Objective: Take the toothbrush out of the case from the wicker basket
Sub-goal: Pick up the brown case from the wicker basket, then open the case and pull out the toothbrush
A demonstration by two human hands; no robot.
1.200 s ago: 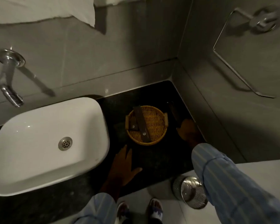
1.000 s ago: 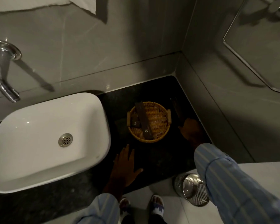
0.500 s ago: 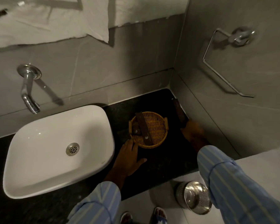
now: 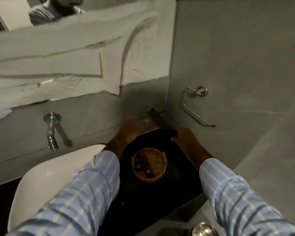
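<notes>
A round wicker basket point(image 4: 157, 174) stands on the black counter point(image 4: 160, 200) with dark brown cases point(image 4: 144, 163) lying in it. My right hand point(image 4: 186, 139) is raised above and behind the basket, shut on a long dark brown case point(image 4: 158, 119) that points up and left toward the wall corner. Beside the case, to its left, my left hand point(image 4: 132, 128) is lifted too, fingers spread and blurred, holding nothing. No toothbrush is visible.
A white basin point(image 4: 46, 181) sits left of the basket under a chrome wall tap point(image 4: 51, 130). A chrome towel ring point(image 4: 194, 106) is on the right wall. A shiny metal bin point(image 4: 204, 229) stands on the floor at the bottom right. White cloth point(image 4: 58, 65) hangs above.
Both hands rose from the counter to above the basket. My right hand lifted the long dark case. The view tilted upward, showing more wall and cloth.
</notes>
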